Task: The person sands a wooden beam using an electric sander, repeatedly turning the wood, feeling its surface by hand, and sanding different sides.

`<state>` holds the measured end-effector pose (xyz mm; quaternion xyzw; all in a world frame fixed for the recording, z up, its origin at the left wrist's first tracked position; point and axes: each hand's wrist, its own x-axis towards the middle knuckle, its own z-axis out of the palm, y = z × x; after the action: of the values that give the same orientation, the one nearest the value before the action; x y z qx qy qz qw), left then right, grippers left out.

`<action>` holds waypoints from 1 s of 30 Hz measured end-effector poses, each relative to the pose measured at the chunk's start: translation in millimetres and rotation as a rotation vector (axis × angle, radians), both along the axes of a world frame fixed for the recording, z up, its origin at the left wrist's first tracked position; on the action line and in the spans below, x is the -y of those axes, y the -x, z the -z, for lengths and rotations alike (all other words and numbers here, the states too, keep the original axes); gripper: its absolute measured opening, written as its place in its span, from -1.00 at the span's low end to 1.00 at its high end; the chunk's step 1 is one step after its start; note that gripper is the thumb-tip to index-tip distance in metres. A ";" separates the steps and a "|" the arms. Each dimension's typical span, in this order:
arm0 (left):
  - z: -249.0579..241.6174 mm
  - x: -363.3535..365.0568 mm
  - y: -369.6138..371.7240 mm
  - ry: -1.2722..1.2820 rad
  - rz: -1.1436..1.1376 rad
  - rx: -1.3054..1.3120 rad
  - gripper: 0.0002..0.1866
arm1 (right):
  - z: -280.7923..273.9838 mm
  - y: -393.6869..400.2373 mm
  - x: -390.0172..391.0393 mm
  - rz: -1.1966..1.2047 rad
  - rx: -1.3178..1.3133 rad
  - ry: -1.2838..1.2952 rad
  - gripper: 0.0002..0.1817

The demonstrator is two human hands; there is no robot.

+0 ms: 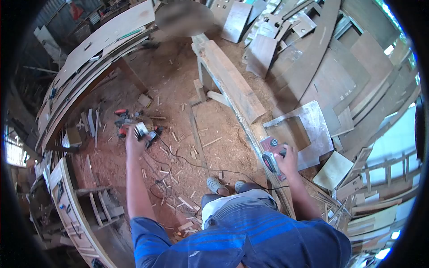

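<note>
Red power tool (272,148), apparently in right hand (289,160), left hand (134,139) well apart.

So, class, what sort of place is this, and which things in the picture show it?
Probably a woodworking shop: there is a thick squared timber, wood scraps lie strewn over the dusty floor, and the right hand is on what looks like a red power tool.

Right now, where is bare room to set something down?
Bare room shows atop the thick timber beyond the power tool in the right hand, and on the pale sheet behind the green strip. Crowded: floor near the left hand, with wood scraps.
</note>
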<state>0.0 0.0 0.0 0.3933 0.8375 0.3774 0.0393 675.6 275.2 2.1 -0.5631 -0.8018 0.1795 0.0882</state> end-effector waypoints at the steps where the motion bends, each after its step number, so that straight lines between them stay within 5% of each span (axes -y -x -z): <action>1: -0.3 -13.6 -3.2 -0.009 0.020 0.008 -0.21 | 1.4 -19.6 1.1 0.041 0.009 0.003 -0.36; 5: -84.4 -106.0 61.9 -0.286 0.004 -0.604 -0.21 | 22.3 -37.8 -11.3 0.064 -0.105 0.213 -0.40; 8: -99.5 -149.0 56.5 -0.284 0.102 -0.446 -0.21 | 29.6 -42.1 -28.3 0.167 -0.269 0.412 -0.48; 11: -38.1 -164.4 39.3 -0.122 0.103 -0.307 -0.32 | 9.2 -37.4 -33.2 0.370 -0.465 0.793 -0.53; 13: 6.4 -160.9 17.5 0.147 0.016 -0.092 -0.30 | 5.3 -36.8 -35.6 0.329 -0.495 0.831 -0.56; 15: 43.8 -154.6 -28.3 0.087 0.021 0.189 -0.31 | 8.3 -42.7 -41.2 0.268 -0.504 0.816 -0.56; 17: 88.2 -149.2 -76.7 0.270 0.071 0.045 -0.33 | 17.3 -47.4 -41.1 0.196 -0.516 0.749 -0.55; 18: 90.9 -152.6 -112.0 0.323 0.086 0.330 -0.37 | 15.0 -45.2 -41.8 0.191 -0.519 0.746 -0.55; 21: 109.1 -171.9 -209.8 0.632 0.292 0.350 -0.39 | -3.4 -32.7 -38.1 0.221 -0.560 0.761 -0.55; 23: 133.2 -190.5 -255.5 0.408 0.459 0.542 -0.37 | -7.7 -27.8 -40.0 0.300 -0.627 0.795 -0.54; 25: 93.5 -229.5 -302.0 0.422 0.428 0.531 -0.36 | -17.8 -20.6 -46.7 0.289 -0.751 0.809 -0.53; 30: 53.3 -336.0 -321.0 0.193 0.533 0.023 -0.28 | -57.6 -12.4 -66.0 0.258 -0.842 0.852 -0.52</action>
<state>321.0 336.0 -53.3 0.5897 0.7361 0.2766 0.1842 687.9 341.1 59.6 -0.5219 -0.4812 0.6794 0.1855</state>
